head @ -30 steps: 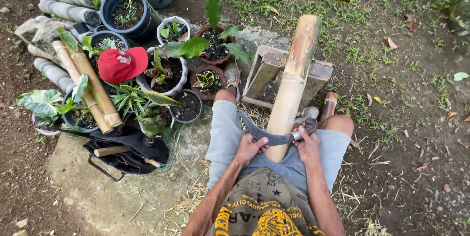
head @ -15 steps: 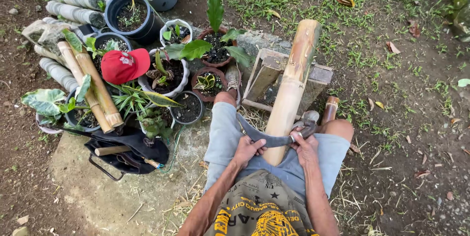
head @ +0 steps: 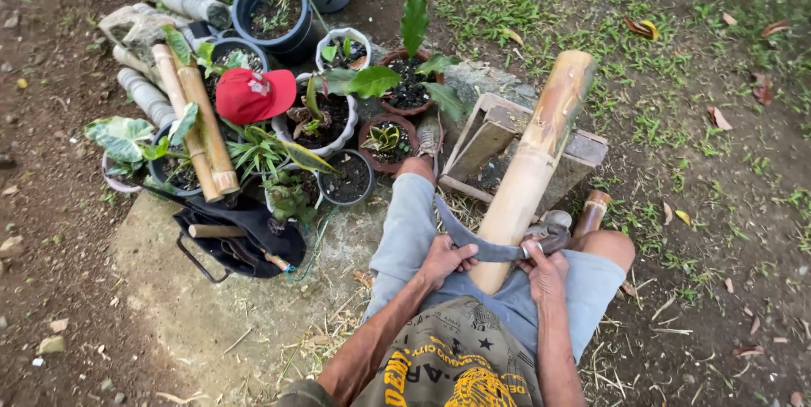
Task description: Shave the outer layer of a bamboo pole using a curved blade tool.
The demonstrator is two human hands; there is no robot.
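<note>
Blade (head: pixel 486 246) slid lower on bamboo (head: pixel 532 170); both hands (head: pixel 498 259) gripping ends.

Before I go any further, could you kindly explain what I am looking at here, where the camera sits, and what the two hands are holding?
The picture comes from a camera worn on a person's head, looking down at their own lap and hands; there is no machine. The person sits on the ground outdoors. A thick pale bamboo pole slants up from their lap onto a weathered wooden crate. Across the pole lies a curved dark metal blade: the left hand grips one end, the right hand grips the handle end. To the left stand potted green plants, a red cap resting on them, two cut bamboo sticks and a black tool bag on a flat stone.
</note>
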